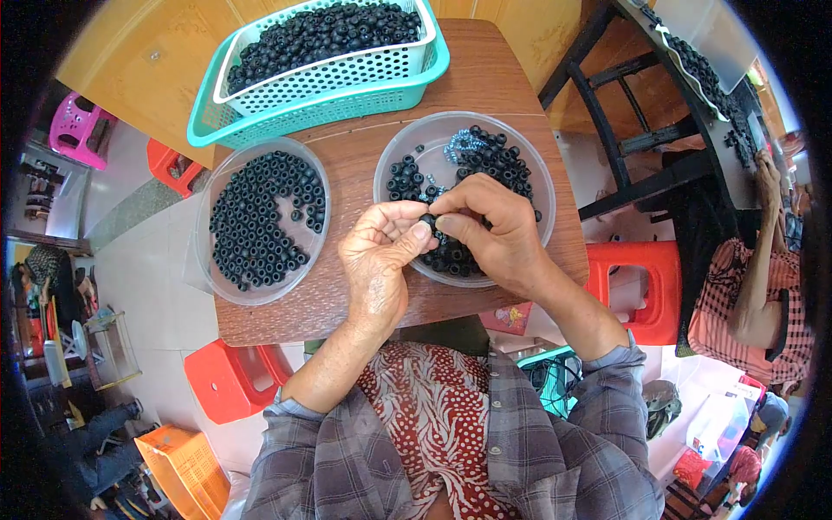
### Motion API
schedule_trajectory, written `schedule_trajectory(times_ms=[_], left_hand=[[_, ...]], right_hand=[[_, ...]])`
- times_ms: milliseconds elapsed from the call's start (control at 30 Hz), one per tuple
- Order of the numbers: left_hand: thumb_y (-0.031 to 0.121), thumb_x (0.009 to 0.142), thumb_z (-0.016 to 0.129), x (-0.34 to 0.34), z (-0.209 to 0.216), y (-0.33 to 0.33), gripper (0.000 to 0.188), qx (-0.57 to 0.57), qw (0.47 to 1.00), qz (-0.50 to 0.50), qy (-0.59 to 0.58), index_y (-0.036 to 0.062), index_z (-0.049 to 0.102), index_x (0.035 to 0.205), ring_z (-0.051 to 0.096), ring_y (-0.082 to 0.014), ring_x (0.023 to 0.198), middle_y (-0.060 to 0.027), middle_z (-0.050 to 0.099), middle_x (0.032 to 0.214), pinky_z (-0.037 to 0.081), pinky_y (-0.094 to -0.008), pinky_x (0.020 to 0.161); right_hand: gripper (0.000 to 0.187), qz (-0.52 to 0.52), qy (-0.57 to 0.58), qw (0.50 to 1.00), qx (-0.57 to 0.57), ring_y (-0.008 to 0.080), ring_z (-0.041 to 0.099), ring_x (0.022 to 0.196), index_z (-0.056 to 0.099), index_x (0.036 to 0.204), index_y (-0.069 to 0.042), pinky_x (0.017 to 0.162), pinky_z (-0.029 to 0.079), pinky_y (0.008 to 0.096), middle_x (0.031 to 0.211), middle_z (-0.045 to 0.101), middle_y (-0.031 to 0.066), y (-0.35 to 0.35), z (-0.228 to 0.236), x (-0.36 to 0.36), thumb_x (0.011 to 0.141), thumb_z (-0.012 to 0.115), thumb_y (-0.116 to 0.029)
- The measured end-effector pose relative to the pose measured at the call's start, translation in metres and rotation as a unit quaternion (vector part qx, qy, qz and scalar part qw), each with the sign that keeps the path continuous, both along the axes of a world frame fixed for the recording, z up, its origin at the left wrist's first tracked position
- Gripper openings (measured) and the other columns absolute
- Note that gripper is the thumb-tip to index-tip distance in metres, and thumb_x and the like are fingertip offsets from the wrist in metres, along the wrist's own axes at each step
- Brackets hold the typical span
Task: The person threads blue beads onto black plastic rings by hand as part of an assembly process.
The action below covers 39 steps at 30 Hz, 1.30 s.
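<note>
Basket [321, 91] behind 2 bowls [260, 221] on table [494, 78].

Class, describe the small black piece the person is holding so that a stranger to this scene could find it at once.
Start at the small wooden table and find the right-hand clear round tub. Over its near rim the left hand and right hand meet. The black ring is pinched between their fingertips, unlike the loose rings lying in the tubs.

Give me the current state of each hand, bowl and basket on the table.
left hand: closed, pinching a small black ring together with the right.
right hand: fingertips closed on the same black ring.
left bowl: upright, holding one layer of black rings.
right bowl: upright, holding black rings and some small silvery parts.
teal basket: upright, carrying a white basket full of black rings.
</note>
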State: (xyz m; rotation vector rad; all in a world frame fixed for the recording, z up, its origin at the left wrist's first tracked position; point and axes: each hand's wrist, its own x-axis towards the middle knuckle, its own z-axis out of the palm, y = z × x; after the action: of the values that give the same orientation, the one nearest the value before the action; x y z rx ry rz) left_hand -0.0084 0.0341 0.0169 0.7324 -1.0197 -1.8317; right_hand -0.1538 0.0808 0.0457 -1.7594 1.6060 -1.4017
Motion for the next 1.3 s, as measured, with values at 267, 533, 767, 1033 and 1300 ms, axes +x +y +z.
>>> schedule_trajectory(times_ms=[267, 533, 767, 1033, 1300], left_hand=[[-0.002, 0.079, 0.066, 0.002, 0.004, 0.0, 0.019, 0.031, 0.999, -0.008, 0.002, -0.0041, 0.06, 0.097, 0.059, -0.0128, 0.067, -0.0064, 0.062, 0.08, 0.052, -0.0252, 0.065], [-0.003, 0.08, 0.065, 0.002, 0.0, -0.001, 0.019, 0.067, 0.997, -0.026, 0.004, -0.0032, 0.06, 0.098, 0.061, -0.0135, 0.066, -0.0083, 0.064, 0.081, 0.05, -0.0235, 0.06], [-0.002, 0.08, 0.064, 0.002, 0.005, -0.004, 0.018, 0.117, 0.992, -0.049, 0.015, -0.0041, 0.06, 0.098, 0.062, -0.0151, 0.065, -0.0098, 0.064, 0.081, 0.048, -0.0227, 0.059], [0.0, 0.081, 0.062, -0.002, 0.009, -0.004, 0.015, 0.13, 0.991, -0.034, 0.014, -0.0042, 0.06, 0.096, 0.064, -0.0176, 0.07, -0.0107, 0.065, 0.083, 0.048, -0.0235, 0.061], [-0.004, 0.079, 0.062, -0.004, 0.009, -0.002, 0.012, 0.143, 0.989, -0.009, 0.047, -0.004, 0.063, 0.09, 0.06, -0.0149, 0.077, -0.0103, 0.065, 0.087, 0.049, -0.026, 0.074]], right_hand=[[0.014, -0.01, -0.044, 0.999, 0.004, 0.0247, 0.056, 0.073, 0.062, 0.082, -0.002, 0.066, 0.045, 0.0329, 0.075, 0.058, 0.0087, 0.001, -0.003, 0.0, 0.07, 0.066, 0.003], [0.016, -0.006, 0.014, 0.998, -0.054, 0.0256, 0.057, 0.075, 0.062, 0.081, -0.003, 0.066, 0.045, 0.0335, 0.077, 0.058, 0.0088, 0.001, -0.006, -0.003, 0.068, 0.067, 0.004], [0.018, -0.022, -0.002, 0.999, -0.035, 0.0265, 0.058, 0.076, 0.063, 0.083, -0.003, 0.067, 0.046, 0.0348, 0.079, 0.06, 0.0098, 0.001, -0.005, -0.002, 0.067, 0.066, 0.005], [0.023, -0.046, 0.037, 0.99, -0.127, 0.0272, 0.057, 0.076, 0.062, 0.088, -0.002, 0.066, 0.046, 0.0348, 0.081, 0.06, 0.01, 0.001, -0.014, 0.003, 0.066, 0.068, 0.002], [0.028, -0.087, 0.122, 0.968, -0.199, 0.0289, 0.053, 0.071, 0.058, 0.086, 0.003, 0.06, 0.044, 0.0358, 0.082, 0.057, 0.0146, -0.001, -0.018, 0.013, 0.06, 0.068, 0.003]])
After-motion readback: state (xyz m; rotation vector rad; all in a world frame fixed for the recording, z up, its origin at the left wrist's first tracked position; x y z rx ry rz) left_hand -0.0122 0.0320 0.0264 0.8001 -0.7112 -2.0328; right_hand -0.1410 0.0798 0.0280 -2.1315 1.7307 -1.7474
